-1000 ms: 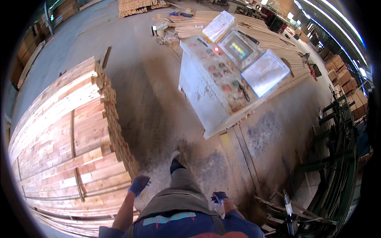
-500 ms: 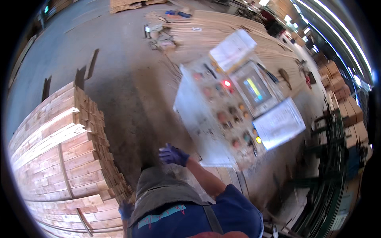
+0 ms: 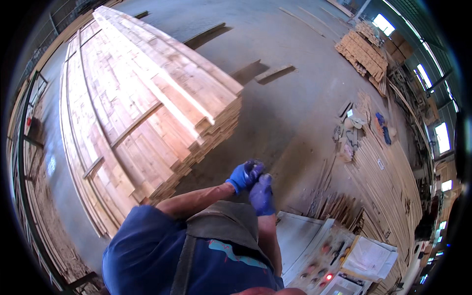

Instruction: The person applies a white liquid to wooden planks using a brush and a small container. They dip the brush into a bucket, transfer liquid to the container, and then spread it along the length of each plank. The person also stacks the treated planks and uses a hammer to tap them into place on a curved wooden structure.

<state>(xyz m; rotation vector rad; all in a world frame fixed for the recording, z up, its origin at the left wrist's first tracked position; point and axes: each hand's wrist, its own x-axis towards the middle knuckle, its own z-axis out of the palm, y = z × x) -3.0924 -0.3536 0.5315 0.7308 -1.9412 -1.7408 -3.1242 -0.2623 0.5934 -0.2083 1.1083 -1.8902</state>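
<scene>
Both my hands wear blue-purple work gloves and meet in front of my grey apron (image 3: 223, 223). My left hand (image 3: 243, 177) is closed, its fingers curled against the right one. Closed as well, my right hand (image 3: 262, 196) presses up beside the left fingertips. Whatever may lie between the fingers is hidden. Nearest to my left forearm is a large stack of planks (image 3: 132, 113), pale and reddish, with thin wood strips (image 3: 135, 125) lying across its top. My hands are apart from the stack's stepped end.
A control cabinet (image 3: 302, 246) with buttons, a lit red lamp and papers (image 3: 368, 258) stands at lower right. Long wood strips (image 3: 388, 172) lie beyond it, with gloves (image 3: 382, 129) on them. Loose boards (image 3: 275, 73) lie on the floor. Another wood stack (image 3: 361, 56) is far right.
My view has swung left, bringing the plank stack into full view and shifting the cabinet to lower right. My hands, apart before, have come together; the right one has closed from spread fingers.
</scene>
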